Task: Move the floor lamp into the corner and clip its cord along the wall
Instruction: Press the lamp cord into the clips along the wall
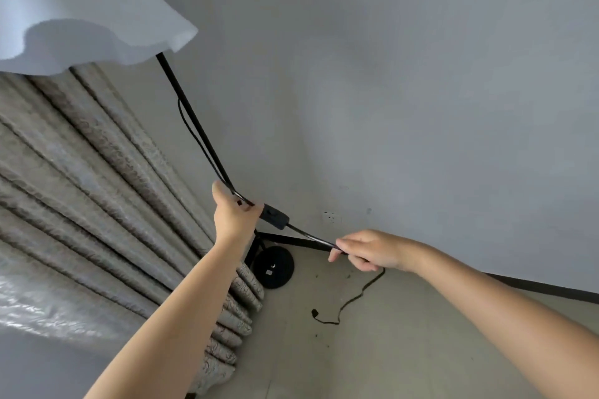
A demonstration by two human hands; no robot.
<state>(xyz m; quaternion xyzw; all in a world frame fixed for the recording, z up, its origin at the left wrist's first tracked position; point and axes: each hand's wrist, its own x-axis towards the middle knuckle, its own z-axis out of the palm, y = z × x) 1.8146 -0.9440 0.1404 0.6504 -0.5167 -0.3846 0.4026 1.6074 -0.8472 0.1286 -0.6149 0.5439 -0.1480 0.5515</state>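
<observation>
The floor lamp stands in the corner: a wavy white shade [81, 10] at the top left, a thin black pole [191, 113], and a round black base [274, 266] on the floor. Its black cord [199, 142] hangs beside the pole. My left hand [235, 214] grips the cord and pole together, just above the inline switch [275, 216]. My right hand [369, 251] pinches the cord further along, to the right of the switch. Past that hand the cord [356, 296] drops to the floor and ends in a plug [314, 312].
A patterned grey curtain [97, 204] hangs at the left, touching the floor beside the lamp base. The grey wall [421, 74] carries a white socket [331, 218] low down, with a black skirting board [534, 288] along its foot. The floor [405, 350] is pale concrete.
</observation>
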